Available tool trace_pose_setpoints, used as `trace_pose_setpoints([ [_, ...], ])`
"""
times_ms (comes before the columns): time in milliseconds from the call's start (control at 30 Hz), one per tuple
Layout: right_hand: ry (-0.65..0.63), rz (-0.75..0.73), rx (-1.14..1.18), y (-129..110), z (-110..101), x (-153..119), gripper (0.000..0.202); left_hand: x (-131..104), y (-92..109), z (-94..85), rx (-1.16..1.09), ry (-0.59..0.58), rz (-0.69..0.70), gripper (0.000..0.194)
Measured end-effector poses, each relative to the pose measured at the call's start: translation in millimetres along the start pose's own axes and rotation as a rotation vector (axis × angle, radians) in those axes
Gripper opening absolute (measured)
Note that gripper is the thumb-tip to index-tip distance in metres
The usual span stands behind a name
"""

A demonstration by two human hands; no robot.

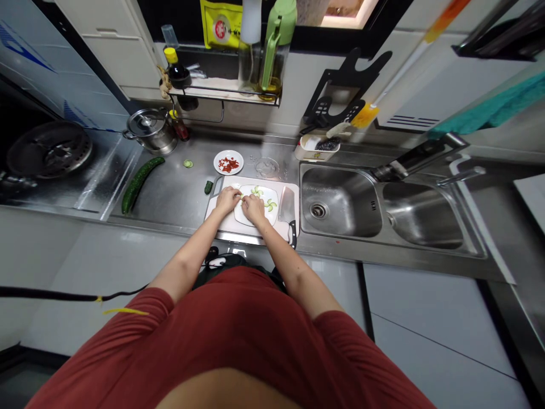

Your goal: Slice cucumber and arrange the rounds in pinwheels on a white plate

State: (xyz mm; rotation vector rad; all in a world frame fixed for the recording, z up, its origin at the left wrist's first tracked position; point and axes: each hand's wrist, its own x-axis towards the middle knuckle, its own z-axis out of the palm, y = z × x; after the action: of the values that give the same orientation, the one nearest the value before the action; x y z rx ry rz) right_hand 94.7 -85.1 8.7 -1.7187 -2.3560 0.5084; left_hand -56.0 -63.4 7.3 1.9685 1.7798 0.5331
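Both hands meet over the left part of a white plate (244,218). My left hand (229,200) is closed, fingertips pinched at a small pale green cucumber slice (242,196). Beside it my right hand (253,209) has its fingers bent together at the same slice, partly hiding it. Cut cucumber slices lie on the plate in two pinwheel shapes, one behind the right hand (257,191) and another to its right (271,204). Under the plate is a pale pink cutting board (292,189). A cleaver (287,205) with a black handle rests on the board's right side.
A small dish of chopped red pieces (229,163) stands behind the board. To the left lie a cucumber stub (208,187), cucumber slices (188,163) and a long cucumber (138,184), with a steel pot (151,132) behind. A double sink (340,199) is at the right.
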Motion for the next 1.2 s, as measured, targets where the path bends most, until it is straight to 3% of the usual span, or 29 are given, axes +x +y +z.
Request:
trace_pose_setpoints([
  [367, 0.038, -0.004, -0.022, 0.2, 1.1, -3.7, 0.026, -4.2, 5.3, 2.2, -0.011, 0.055, -0.053, 0.023],
  [767, 0.026, -0.001, -0.060, 1.1, 5.0, -1.7, 0.027, -1.6, -2.0, 8.1, -0.013, 0.086, 0.015, 0.021],
  [1100, 0.092, -0.003, 0.048, 5.8, 10.1, 1.3, 0.024, -1.3, -1.7, 9.4, -0.054, 0.093, -0.002, 0.022],
  [1200, 0.158, 0.019, 0.136, 9.2, 7.9, 1.7, 0.025, -3.1, -1.5, 8.1, -0.090, 0.153, -0.077, 0.026],
])
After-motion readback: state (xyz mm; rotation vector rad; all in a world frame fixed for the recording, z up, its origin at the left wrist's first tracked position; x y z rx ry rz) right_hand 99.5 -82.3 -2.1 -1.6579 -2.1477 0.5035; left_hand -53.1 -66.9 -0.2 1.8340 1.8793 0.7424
